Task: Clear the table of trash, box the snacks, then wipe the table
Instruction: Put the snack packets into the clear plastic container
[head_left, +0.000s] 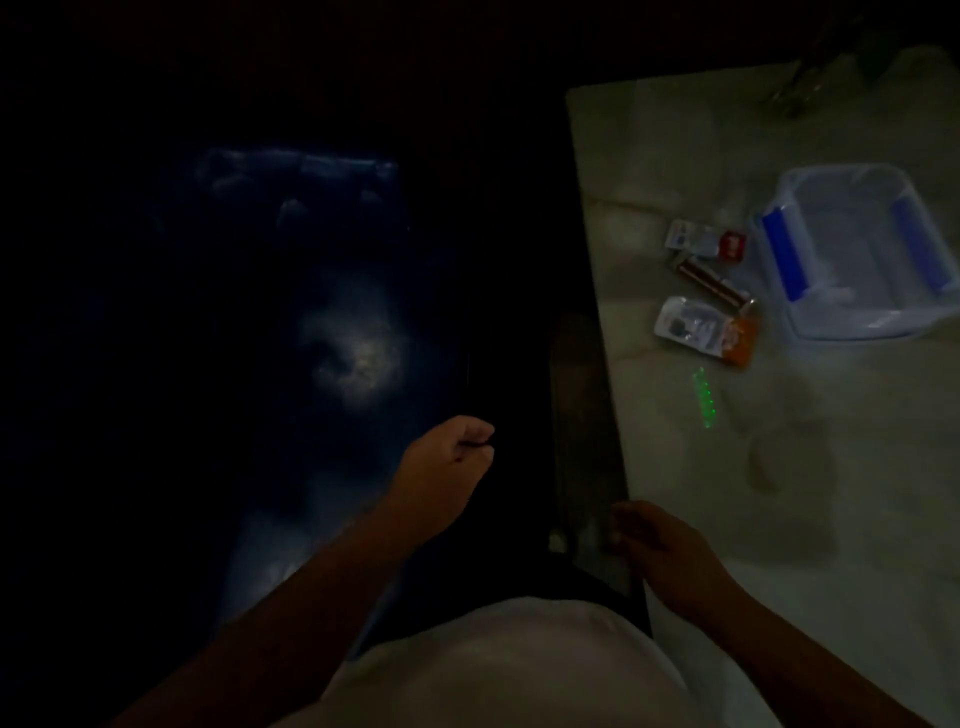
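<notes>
The room is very dim. A pale marbled bench (727, 467) occupies the right side; to its left stands a large dark bin (291, 364) lined with a dark bag, with a crumpled pale item (358, 358) lying in its bottom.

On the bench stands a clear plastic storage box (857, 254) with blue handles, open and seemingly holding nothing. Just beside its left wall lie the snacks: a small white packet (693, 240) touching a red packet (733, 245), a brown bar-shaped wrapper (714, 280) below them, and a white packet (691, 325) against an orange packet (740, 340). A green light streak (704, 397) shows on the bench nearer the person.

The left hand (447, 467) is over the bin's near right rim, its grip closed in a pinch on something thin and dark, which I cannot identify. The right hand (660, 545) rests at the bench's near left edge, fingers curled; what it grasps, if anything, cannot be told.
</notes>
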